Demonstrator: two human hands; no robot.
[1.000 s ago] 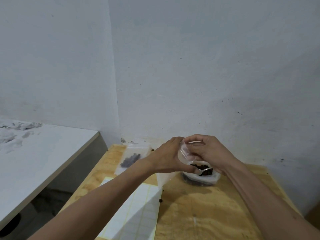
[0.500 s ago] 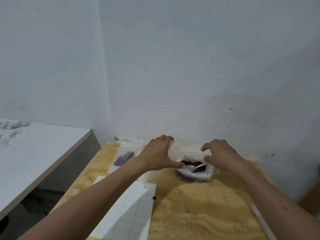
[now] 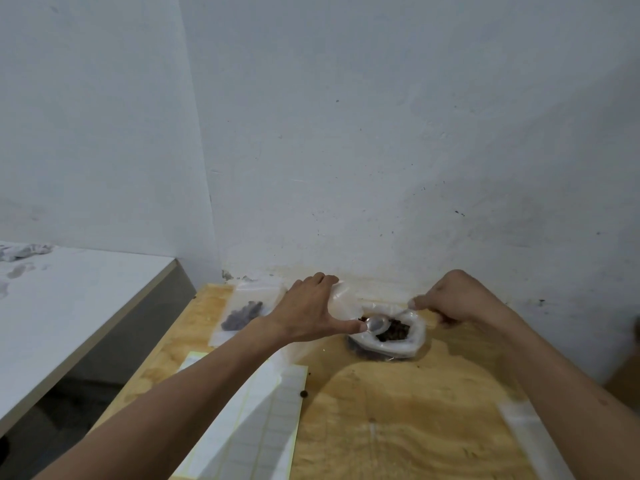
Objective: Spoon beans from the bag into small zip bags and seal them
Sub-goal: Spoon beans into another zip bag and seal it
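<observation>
The bean bag (image 3: 408,348), its white rim rolled down, stands on the plywood table near the wall with dark beans showing inside. A metal spoon (image 3: 378,323) lies in its mouth. Behind it a clear small zip bag (image 3: 349,297) lies flat along the wall. My left hand (image 3: 308,311) rests on that bag's left end with fingers spread, and the thumb reaches toward the spoon. My right hand (image 3: 457,299) is at the bag's right end, fingers curled, fingertips pinching its edge.
A filled zip bag of beans (image 3: 242,313) lies at the table's back left. White label sheets (image 3: 266,410) cover the front left, with a loose bean (image 3: 304,393) beside them. More clear plastic (image 3: 526,427) lies at the right. A white table (image 3: 69,306) stands to the left.
Both hands held the small bag together above the bean bag. They have lowered it toward the wall and moved apart to its two ends.
</observation>
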